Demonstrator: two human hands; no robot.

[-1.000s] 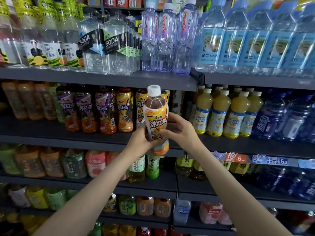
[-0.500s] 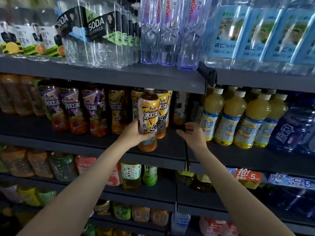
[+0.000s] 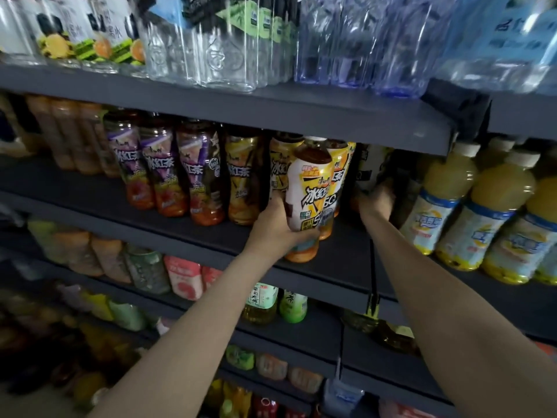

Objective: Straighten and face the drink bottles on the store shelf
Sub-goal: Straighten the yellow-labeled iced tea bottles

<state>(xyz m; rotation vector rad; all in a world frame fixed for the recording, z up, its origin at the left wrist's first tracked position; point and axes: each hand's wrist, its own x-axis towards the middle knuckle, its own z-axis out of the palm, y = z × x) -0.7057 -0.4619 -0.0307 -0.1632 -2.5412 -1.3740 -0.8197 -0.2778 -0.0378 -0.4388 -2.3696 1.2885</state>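
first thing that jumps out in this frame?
The left hand has its grip round a yellow-label iced tea bottle at the front edge of the middle shelf, dead centre. The right hand reaches deep into the dark gap beside it, left of the yellow juice bottles.

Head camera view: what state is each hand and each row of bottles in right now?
Left hand: grips the yellow iced tea bottle low on its body.
Yellow iced tea bottle: at the shelf front, slightly tilted, label facing out.
Right hand: reaches deep into the shelf gap; fingers blurred, grip unclear.
Purple-label tea bottles: standing in a row.
Yellow juice bottles: standing, labels forward.
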